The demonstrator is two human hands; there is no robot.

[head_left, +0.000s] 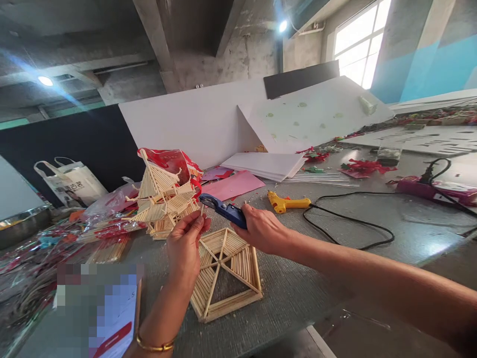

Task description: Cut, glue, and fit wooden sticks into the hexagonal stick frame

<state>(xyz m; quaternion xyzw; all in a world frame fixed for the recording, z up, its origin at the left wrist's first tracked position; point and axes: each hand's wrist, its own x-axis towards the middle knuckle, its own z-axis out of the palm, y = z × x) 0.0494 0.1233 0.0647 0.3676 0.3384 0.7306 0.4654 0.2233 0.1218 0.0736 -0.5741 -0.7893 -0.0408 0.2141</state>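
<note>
My left hand (185, 246) pinches a short thin wooden stick (202, 211) between thumb and fingertips. Wrapped round the handles of blue shears (224, 211) is my right hand (264, 227); the head of the shears points left, close to the stick. From this angle I cannot tell whether the blades touch it. Below both hands, a hexagonal roof-like frame of wooden sticks (233, 303) lies on the table (294, 303). Several of its triangular sections are filled with sticks, and the front one is open. A tiered pagoda-like stick model (158, 184) stands behind my left hand.
A yellow glue gun (286, 203) lies beyond my right hand, its black cord (372, 238) looping right. White boards (266, 164) and pink paper (234, 186) lie behind. Plastic-wrapped materials (108, 228) crowd the left, near a metal bowl (26, 227) and tote bag (70, 181).
</note>
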